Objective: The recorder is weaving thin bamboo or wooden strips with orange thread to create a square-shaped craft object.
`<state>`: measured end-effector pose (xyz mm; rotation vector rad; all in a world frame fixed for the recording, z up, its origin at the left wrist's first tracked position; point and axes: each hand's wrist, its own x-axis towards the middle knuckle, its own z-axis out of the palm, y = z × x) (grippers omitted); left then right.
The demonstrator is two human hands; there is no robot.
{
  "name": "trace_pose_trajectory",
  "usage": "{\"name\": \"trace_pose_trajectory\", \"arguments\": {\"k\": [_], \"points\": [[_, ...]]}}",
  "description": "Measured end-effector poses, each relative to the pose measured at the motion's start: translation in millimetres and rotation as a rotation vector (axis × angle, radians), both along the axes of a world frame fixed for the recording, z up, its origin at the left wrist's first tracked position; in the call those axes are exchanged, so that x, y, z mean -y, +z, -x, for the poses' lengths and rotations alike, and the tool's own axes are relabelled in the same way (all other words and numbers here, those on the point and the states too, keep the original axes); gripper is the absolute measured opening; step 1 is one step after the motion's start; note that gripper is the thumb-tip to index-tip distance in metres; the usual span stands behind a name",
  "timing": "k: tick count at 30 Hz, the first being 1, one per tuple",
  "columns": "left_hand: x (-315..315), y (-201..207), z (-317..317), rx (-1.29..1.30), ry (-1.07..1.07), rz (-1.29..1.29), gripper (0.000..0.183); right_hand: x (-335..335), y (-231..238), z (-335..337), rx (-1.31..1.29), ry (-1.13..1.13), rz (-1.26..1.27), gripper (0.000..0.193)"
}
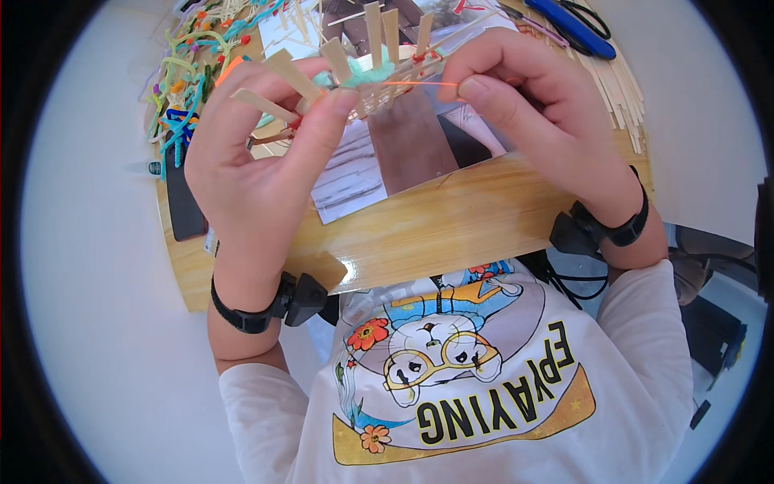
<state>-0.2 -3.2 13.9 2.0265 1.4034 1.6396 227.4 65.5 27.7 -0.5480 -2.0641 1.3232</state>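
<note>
Over the table my left hand point(250, 153) grips a small craft basket point(385, 98) of pale wooden strips, several of which stick up and fan outward. Fluffy mint-green yarn point(367, 77) is wound among the strips, and small red ties show at some of them. From the basket a thin orange thread point(419, 83) runs out to the right, stretched nearly straight. Its far end is pinched between the thumb and forefinger of my right hand point(540, 121). My left fingers hide part of the basket's left side.
Colourful pipe cleaners point(193, 60) lie heaped at the table's far left, near a dark phone-like slab point(185, 198). Printed sheets point(347, 181) lie beneath my hands. Blue-handled pliers point(572, 28) and loose wooden sticks point(625, 105) are at the right. The wooden table point(419, 238) ends just before my body.
</note>
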Motion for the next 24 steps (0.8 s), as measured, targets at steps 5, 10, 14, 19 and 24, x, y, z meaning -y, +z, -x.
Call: {"name": "trace_pose_trajectory", "arguments": {"k": [5, 10, 14, 19, 24], "points": [[1.0, 1.4, -1.2, -0.043, 0.029, -0.062, 0.025, 9.6, 10.1, -0.7, -0.1, 0.077, 0.219, 0.013], [8.4, 10.7, 3.4, -0.582, 0.1, -0.225, 0.032, 15.3, 21.3, 1.1, -0.13, 0.056, 0.512, 0.014], [7.8, 9.1, 3.3, -0.626, 0.129, -0.284, 0.035, 24.8, 21.7, -1.0, -0.233, 0.033, 0.473, 0.014], [8.8, 5.1, 1.9, -0.663, 0.16, -0.305, 0.037, 27.7, 12.9, 0.9, -0.168, -0.083, 0.035, 0.013], [8.6, 3.0, 2.5, -0.655, 0.16, -0.305, 0.036, 39.0, 14.3, 0.7, 0.058, -0.157, -0.719, 0.02]]}}
